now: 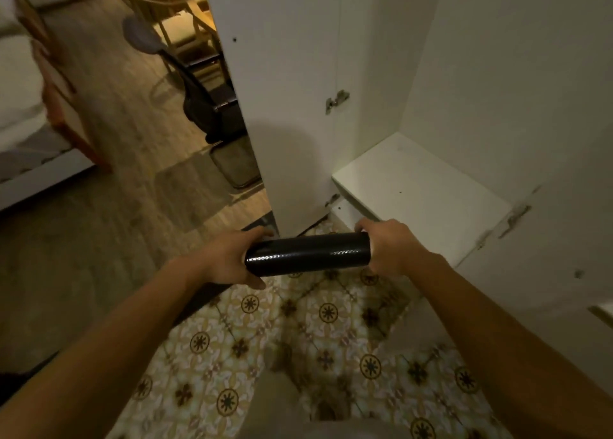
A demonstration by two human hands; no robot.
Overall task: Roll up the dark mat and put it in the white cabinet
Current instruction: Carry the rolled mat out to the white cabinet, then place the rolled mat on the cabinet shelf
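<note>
The dark mat [308, 253] is rolled into a tight, shiny black tube and held level in front of me. My left hand [229, 256] grips its left end and my right hand [391, 246] grips its right end. The roll hovers above the patterned floor, just short of the white cabinet [497, 73]. The cabinet stands open, with its bare bottom shelf [421, 189] up and to the right of the roll. Its left door [285, 90] is swung out toward me.
A patterned tile floor [315, 339] lies below my arms. To the left are a wood-look floor [109, 139], a bed edge [30, 139], and a dark chair [205, 100] behind the cabinet door. A second cabinet door [547, 239] stands open on the right.
</note>
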